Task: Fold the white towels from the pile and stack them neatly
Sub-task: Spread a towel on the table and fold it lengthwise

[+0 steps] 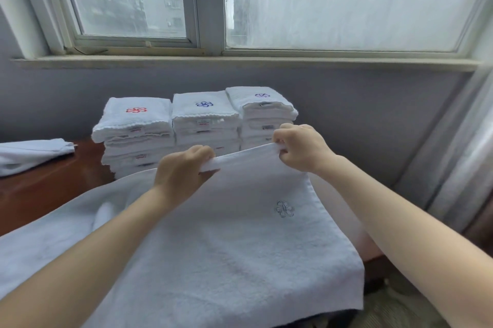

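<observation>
The towel (240,247) is white terry cloth, matt, with a fine nubby pile and a flower stitched in grey thread. The stacked towels (205,114) are the same looped cloth, with red and blue embroidery and small sewn labels. The desk (40,194) is reddish-brown wood, smooth and glossy. The folded cloth (29,154) at left looks smoother. The window glass (346,2) is hazy and streaked.

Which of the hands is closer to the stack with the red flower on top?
Left. The left hand holds the towel just in front of the red-flower stack; the right hand holds it before the rightmost stack.
</observation>
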`<state>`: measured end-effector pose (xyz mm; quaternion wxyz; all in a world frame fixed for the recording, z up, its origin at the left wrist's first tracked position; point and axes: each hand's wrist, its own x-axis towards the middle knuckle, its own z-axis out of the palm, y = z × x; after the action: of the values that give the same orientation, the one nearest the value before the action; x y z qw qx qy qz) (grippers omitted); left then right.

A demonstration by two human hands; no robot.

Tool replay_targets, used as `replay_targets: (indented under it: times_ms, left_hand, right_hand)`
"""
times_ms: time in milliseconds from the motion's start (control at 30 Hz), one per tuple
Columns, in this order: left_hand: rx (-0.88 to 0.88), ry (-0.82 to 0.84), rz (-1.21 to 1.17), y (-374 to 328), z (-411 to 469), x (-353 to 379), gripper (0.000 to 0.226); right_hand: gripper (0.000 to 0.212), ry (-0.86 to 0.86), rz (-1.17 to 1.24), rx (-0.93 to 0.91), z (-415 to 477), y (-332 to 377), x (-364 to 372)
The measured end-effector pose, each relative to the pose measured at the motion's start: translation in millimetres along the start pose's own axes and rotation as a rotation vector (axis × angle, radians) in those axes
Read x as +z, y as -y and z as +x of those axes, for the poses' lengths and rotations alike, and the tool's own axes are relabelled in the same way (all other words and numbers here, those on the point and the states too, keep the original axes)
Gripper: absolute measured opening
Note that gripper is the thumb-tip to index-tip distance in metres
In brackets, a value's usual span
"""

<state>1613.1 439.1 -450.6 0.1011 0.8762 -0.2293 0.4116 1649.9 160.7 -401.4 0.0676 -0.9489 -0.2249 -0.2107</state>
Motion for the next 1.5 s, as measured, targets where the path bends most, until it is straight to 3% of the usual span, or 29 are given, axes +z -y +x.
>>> replay_targets:
  times_ms: [367, 533, 700, 800, 867, 1500]
  left_hand:
    - [0.067, 0.166, -0.068, -45, -55, -23, 0.026]
    - [-0.111, 0.412, -0.088, -58, -75, -26, 0.036]
    - [-0.234, 0.393, -0.102, -64, -89, -27, 0.024]
    - [-0.290, 0.679, -0.031, -68, -103, -20, 0.049]
    - [-0.300, 0.768, -0.022, -65, -104, -15, 0.052]
    - [-0.270, 0.757, -0.056, -63, -28, 68, 0.053]
  right_hand:
    - [0.020, 0.222, -0.033, 0.024, -81, 18, 2]
    - [0.007, 0.466, 0.044, 0.166, -112, 33, 0]
    - [0.038, 0.364, 0.220, 0.308, -123, 68, 13]
    - [0.056, 0.496, 0.174, 0.288, -131, 90, 40]
    - [0.061, 0.491, 0.093, 0.290, -133, 93, 57]
    - [0.068, 0.425, 0.085, 0.308, -80, 2, 81]
